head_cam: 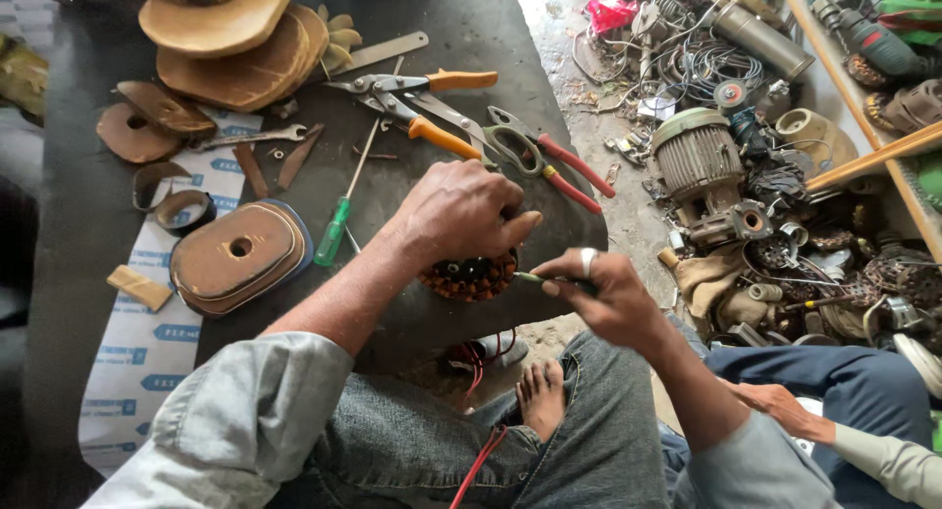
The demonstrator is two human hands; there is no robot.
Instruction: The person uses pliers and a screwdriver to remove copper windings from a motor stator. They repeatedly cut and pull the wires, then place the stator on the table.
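My left hand point(459, 215) lies over a round copper-wound stator point(471, 277) at the near edge of the dark worktable point(461, 38), gripping it from above. Most of the stator is hidden under the palm. My right hand point(603, 295), with a ring on one finger, pinches a thin green-tipped tool point(530, 278) whose tip touches the stator's right side. Red wires point(481, 367) hang down from the stator toward my lap.
Orange-handled snips point(422, 102), red-handled pliers point(549, 161), a green screwdriver point(339, 225), a spanner point(245, 138) and wooden forms point(235, 254) lie on the table. To the right, an electric motor point(702, 161) stands among scrap parts. Another person's hand point(780, 403) rests at lower right.
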